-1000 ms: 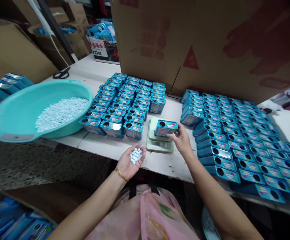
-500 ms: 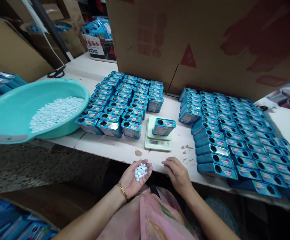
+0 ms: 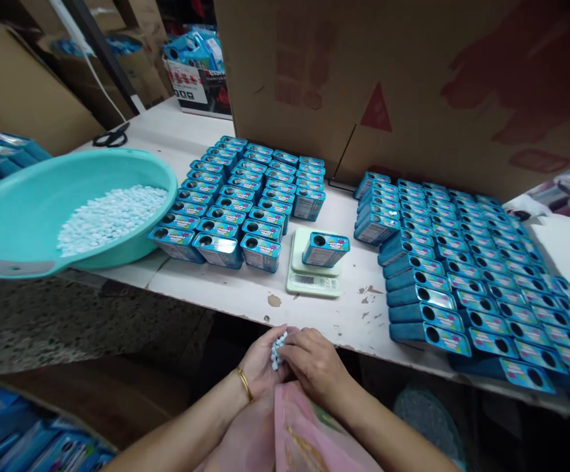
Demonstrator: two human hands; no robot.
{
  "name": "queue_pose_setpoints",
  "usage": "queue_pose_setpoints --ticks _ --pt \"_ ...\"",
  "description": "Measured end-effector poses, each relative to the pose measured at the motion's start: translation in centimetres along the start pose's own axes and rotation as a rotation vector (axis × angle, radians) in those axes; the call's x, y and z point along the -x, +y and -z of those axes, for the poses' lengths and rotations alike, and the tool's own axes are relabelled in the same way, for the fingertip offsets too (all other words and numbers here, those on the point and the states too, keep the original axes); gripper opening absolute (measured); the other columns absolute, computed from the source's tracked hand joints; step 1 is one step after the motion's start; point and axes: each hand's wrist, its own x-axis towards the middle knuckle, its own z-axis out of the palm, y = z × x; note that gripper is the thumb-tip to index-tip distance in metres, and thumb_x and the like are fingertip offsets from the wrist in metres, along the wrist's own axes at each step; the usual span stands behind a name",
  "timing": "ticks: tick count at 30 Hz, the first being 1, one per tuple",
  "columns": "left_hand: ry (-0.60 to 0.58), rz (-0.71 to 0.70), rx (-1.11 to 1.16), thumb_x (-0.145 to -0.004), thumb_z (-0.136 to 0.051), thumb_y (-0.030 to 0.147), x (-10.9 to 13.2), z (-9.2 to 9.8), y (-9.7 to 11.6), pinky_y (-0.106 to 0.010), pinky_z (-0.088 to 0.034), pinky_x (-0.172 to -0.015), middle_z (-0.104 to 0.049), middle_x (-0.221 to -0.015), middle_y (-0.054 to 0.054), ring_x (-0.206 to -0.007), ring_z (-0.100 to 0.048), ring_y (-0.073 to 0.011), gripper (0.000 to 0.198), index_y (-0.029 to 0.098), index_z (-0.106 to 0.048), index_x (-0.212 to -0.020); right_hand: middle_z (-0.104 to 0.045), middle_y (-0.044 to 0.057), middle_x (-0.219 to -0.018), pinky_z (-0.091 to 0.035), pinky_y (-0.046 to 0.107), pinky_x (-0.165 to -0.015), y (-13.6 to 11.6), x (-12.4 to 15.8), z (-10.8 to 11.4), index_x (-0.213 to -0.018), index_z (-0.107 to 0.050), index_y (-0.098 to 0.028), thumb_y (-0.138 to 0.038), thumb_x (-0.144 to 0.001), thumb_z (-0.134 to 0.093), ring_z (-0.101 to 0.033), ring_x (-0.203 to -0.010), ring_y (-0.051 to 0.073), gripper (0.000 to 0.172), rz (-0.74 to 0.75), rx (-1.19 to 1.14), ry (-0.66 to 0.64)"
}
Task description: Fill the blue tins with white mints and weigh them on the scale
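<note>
Down at the near edge of the bench (image 3: 216,288), the left hand (image 3: 260,364) is cupped palm-up around a small heap of white tablets (image 3: 278,347), and the right hand (image 3: 314,367) lies over them with its fingertips pinching into the heap; whether it has any tablets in its grip I cannot tell. Just beyond the hands, near the middle of the bench's front edge, a single blue tin (image 3: 325,249) stands on a small scale (image 3: 313,278), its round hole facing up. By the look of it, this tin is the one being filled to weight, and that step seems only partly done, since the tablets are in the hand rather than in the tin.

At the bench's left end a teal basin (image 3: 29,223) overhangs the edge, with a good supply of tablets in it. Between basin and scale stands a tidy block of tins (image 3: 246,196); a much larger spread of tins (image 3: 462,262) covers the right side. Which group is already filled cannot be read from this view, so the share remaining is uncertain, though plenty of stock is out.
</note>
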Motion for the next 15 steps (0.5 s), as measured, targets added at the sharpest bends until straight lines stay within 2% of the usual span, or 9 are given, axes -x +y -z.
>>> queue_pose_setpoints --ticks 6,9,11,13,15 --pt "-0.021 0.028 0.034 -0.077 -0.049 0.021 -0.2 0.4 -0.1 -0.017 -0.045 -0.052 -0.057 -0.063 -0.002 -0.055 -0.055 -0.0074 0.013 0.009 -0.054 -0.075 -0.059 0.006 -0.088 -0.043 0.031 -0.071 -0.4 -0.4 0.1 -0.1 -0.056 -0.02 -0.019 -0.085 -0.04 -0.051 -0.081 0.015 0.022 0.016 0.017 -0.021" --pt "-0.03 -0.014 0.029 -0.077 -0.049 0.022 0.8 0.0 1.1 -0.013 -0.039 -0.04 -0.054 -0.064 -0.001 -0.052 -0.051 -0.0061 0.012 0.011 -0.053 -0.077 -0.055 0.008 -0.104 -0.043 0.036 -0.078 0.2 -1.1 2.3 -0.112 -0.049 -0.023 -0.022 -0.082 -0.046 -0.049 -0.094 0.019 0.03 -0.021 0.046 0.119" --pt "-0.049 -0.133 -0.009 -0.078 -0.047 0.021 2.5 -0.9 3.3 -0.011 -0.03 -0.032 -0.052 -0.066 -0.001 -0.051 -0.048 -0.0051 0.009 0.013 -0.051 -0.076 -0.049 0.009 -0.113 -0.04 0.041 -0.085 1.6 -2.1 4.8 -0.119 -0.043 -0.026 -0.024 -0.08 -0.049 -0.045 -0.103 0.022 0.039 -0.122 0.126 0.308" --pt "-0.084 -0.348 -0.059 -0.079 -0.044 0.018 5.2 -2.5 6.8 -0.009 -0.026 -0.031 -0.049 -0.066 -0.001 -0.051 -0.046 -0.0041 0.008 0.015 -0.049 -0.074 -0.045 0.009 -0.119 -0.035 0.044 -0.09 3.5 -3.6 7.6 -0.122 -0.039 -0.027 -0.025 -0.08 -0.049 -0.042 -0.108 0.024 0.043 -0.231 0.237 0.45" --pt "-0.067 -0.583 -0.137 -0.08 -0.041 0.017 8.5 -4.3 11.1 -0.007 -0.023 -0.031 -0.048 -0.067 0.0 -0.052 -0.045 -0.0037 0.009 0.016 -0.047 -0.073 -0.041 0.009 -0.123 -0.031 0.046 -0.093 5.6 -5.4 9.9 -0.124 -0.037 -0.025 -0.029 -0.079 -0.05 -0.038 -0.112 0.026 0.047 -0.244 0.327 0.434"
